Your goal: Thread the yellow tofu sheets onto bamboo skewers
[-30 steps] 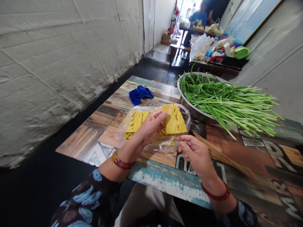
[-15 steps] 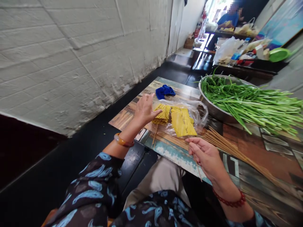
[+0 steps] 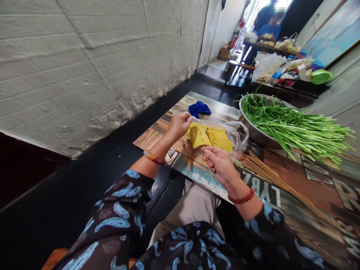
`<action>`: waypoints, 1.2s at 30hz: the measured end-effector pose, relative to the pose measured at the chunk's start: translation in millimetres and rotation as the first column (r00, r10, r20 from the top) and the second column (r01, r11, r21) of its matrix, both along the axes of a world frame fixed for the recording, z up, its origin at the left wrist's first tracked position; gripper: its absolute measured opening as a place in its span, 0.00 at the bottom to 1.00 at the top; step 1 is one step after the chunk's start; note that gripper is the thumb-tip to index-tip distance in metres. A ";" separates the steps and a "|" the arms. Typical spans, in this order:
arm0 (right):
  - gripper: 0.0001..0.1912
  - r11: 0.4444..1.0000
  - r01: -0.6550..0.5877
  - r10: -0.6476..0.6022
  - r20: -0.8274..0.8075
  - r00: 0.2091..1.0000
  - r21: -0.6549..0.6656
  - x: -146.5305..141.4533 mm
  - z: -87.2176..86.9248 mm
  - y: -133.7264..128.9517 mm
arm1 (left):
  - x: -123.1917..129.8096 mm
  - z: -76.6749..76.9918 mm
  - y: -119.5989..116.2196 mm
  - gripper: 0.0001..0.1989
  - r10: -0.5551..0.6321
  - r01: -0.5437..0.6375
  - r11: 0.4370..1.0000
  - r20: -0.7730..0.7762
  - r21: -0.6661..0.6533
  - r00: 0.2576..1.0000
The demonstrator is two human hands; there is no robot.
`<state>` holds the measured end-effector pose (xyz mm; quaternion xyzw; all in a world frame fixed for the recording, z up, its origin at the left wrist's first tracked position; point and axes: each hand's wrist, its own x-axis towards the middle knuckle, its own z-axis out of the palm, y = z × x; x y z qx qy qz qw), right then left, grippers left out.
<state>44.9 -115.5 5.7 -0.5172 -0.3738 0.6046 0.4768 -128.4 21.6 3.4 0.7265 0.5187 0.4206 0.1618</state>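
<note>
My right hand (image 3: 221, 163) pinches a thin wooden skewer (image 3: 209, 171), which carries a flat yellow sheet (image 3: 199, 136), possibly tofu skin. The sheet is over other skewered yellow pieces (image 3: 221, 140) lying on a clear plastic bag (image 3: 241, 132). At the bag's left edge, my left hand (image 3: 180, 125) has its thumb and fingers closed together; what they grip, if anything, is hidden. Below the yellow pieces, several skewer ends (image 3: 190, 160) stick out toward me.
Loose skewers (image 3: 270, 176) lie to the right on the wooden-patterned table (image 3: 152, 133). Behind them a metal bowl (image 3: 244, 114) holds long green stalks (image 3: 303, 125). A blue cloth (image 3: 199, 108) lies at the back. Beyond are a cluttered table and a person (image 3: 268, 28).
My right hand has moved left with the skewer and its yellow sheet, laying it over the left pile. My left hand has gone from spread fingers to a closed pinch.
</note>
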 end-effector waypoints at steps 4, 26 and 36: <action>0.17 0.996 0.071 -0.069 -0.025 0.997 0.056 -17.4 -12.8 31.0 | -0.7 1.3 -2.3 0.15 -0.024 0.025 1.000 0.017 -0.014 1.000; 0.19 0.998 -0.021 0.027 -0.113 0.993 0.051 -34.3 -22.6 19.0 | 0.7 -2.8 -1.5 0.14 -0.051 0.060 0.997 0.180 -0.045 0.982; 0.13 1.000 -0.008 0.009 -0.045 0.999 0.023 -43.9 -44.9 21.5 | -1.8 -3.8 -9.0 0.15 -0.073 0.085 0.994 0.170 -0.063 0.983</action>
